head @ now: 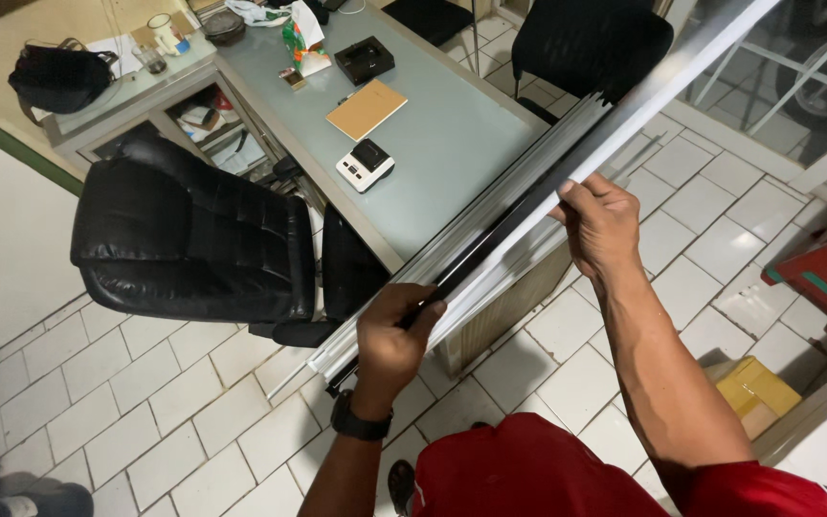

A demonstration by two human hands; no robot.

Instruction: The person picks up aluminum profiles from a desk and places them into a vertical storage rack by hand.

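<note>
I held the collapsed stack of white blind slats with its rails (528,206) in both hands, slanting high above the grey worktop (452,144) and the tiled floor (145,412). My left hand (390,340) was closed around the lower end; my right hand (600,225) was clamped over the bundle near its middle. The slats were gathered together. The upper end ran out of view toward the window, so I could not tell whether it was fixed. A black office chair (193,244) stood below.
</note>
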